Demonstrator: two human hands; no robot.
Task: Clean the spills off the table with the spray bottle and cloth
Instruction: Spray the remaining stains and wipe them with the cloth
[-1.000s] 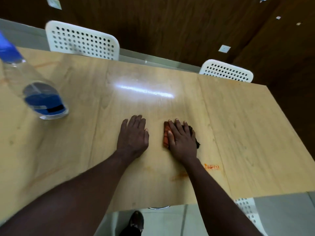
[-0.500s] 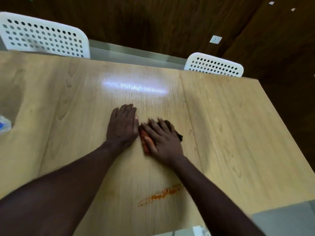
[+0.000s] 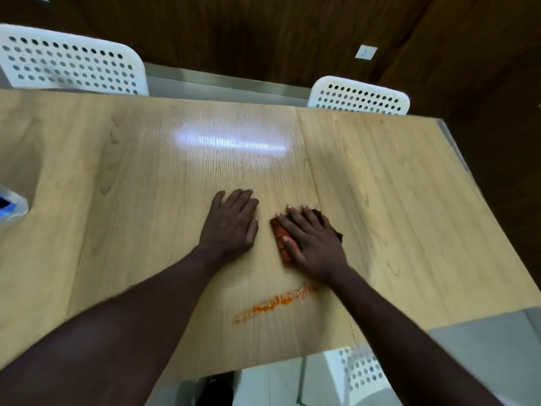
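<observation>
Head: cloth [image 3: 281, 241] mostly under flat right hand [image 3: 315, 243]; spray bottle [image 3: 11, 207] cropped.
Left hand [image 3: 231, 224] flat on table [image 3: 117, 171], orange smear [image 3: 275, 303] nearby.

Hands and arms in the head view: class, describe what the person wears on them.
The left hand and right hand show no gloves, rings or watch; the left forearm and right forearm are bare, no sleeves in view.

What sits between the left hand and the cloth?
Only a bare strip of table separates left hand and cloth in the head view; the right hand presses it.
</observation>
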